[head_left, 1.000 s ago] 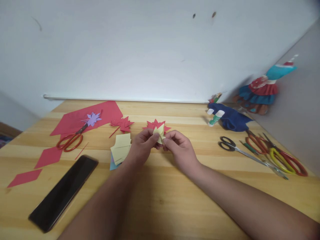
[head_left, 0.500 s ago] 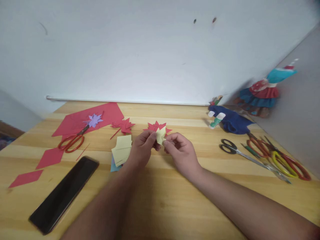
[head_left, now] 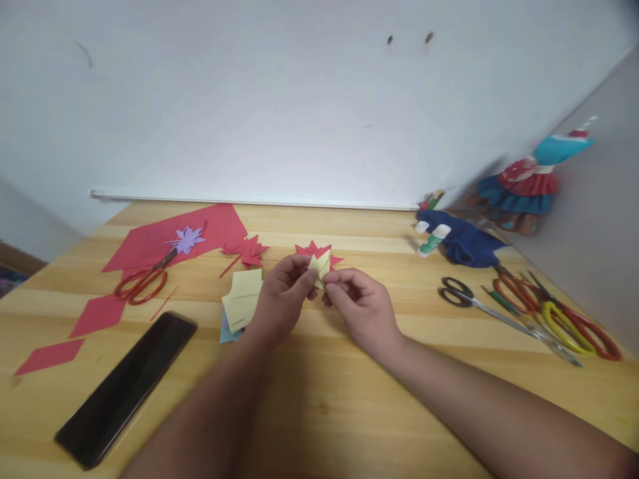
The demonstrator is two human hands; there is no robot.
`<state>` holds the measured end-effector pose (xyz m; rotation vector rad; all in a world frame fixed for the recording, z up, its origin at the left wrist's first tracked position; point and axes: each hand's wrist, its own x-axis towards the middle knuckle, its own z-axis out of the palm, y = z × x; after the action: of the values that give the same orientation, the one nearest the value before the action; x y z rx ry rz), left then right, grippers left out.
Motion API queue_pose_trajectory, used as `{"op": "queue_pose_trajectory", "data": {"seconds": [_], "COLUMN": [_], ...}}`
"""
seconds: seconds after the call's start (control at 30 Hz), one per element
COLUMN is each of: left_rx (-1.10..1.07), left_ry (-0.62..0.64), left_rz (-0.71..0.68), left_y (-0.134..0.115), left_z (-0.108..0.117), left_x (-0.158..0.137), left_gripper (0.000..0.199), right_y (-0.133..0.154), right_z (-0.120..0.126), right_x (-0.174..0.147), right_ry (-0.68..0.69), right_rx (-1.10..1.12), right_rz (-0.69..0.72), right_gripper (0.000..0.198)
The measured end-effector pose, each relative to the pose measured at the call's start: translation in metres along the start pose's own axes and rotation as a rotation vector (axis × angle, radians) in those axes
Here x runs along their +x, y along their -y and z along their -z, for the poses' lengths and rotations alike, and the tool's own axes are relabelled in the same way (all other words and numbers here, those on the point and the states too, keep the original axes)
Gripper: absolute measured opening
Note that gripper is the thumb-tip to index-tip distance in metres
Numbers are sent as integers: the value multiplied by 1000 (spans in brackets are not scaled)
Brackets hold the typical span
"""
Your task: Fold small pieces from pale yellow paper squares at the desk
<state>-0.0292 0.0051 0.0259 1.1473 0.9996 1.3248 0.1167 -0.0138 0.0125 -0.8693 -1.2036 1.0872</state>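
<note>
Between my two hands is a small folded piece of pale yellow paper (head_left: 321,266), with pointed tips at its top. My left hand (head_left: 285,293) pinches its left side between thumb and fingers. On its lower right edge, the thumb and fingertips of my right hand (head_left: 360,301) are closed. Just behind it on the table lies a red paper star shape (head_left: 313,249), partly hidden by the paper and my fingers. A stack of yellow paper squares (head_left: 243,299) lies left of my left hand, over some blue paper (head_left: 228,334).
Leftward lie a red paper star (head_left: 248,251), a purple paper star (head_left: 188,240), red sheets (head_left: 144,243), orange-handled scissors (head_left: 144,285) and a phone (head_left: 127,389). Rightward are glue sticks (head_left: 433,241), blue cloth (head_left: 464,239), black-handled scissors (head_left: 458,293) and more scissors (head_left: 566,326). A whiteboard (head_left: 259,100) stands behind.
The yellow paper has turned slightly in my fingers, and its points now stand more upright. My left hand has shifted a little to the left.
</note>
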Motion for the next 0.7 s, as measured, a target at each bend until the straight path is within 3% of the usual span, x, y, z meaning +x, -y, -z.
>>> {"op": "queue_pose_trajectory", "data": {"seconds": [0.2,0.43,0.6,0.7], "left_rx": [-57,75,146,148], "left_ry": [0,-37,-104,-118], "left_rz": [-102,-292,-378,-389], "left_y": [-3,0,5,5], "left_z": [-1,-3,-4,-5], "left_x": [-5,-15,-20,-22], "left_gripper": [32,34,34,36], "right_y": [-3,1,4,4], "right_z": [-2,-3,-3,-3], "right_x": [-1,-4,-7,-6], "right_ry": [-36,1,15,-10], "right_rx": [68,107,74,26], "right_rz": [48,83,98,157], "right_gripper": [20,20,17,26]}}
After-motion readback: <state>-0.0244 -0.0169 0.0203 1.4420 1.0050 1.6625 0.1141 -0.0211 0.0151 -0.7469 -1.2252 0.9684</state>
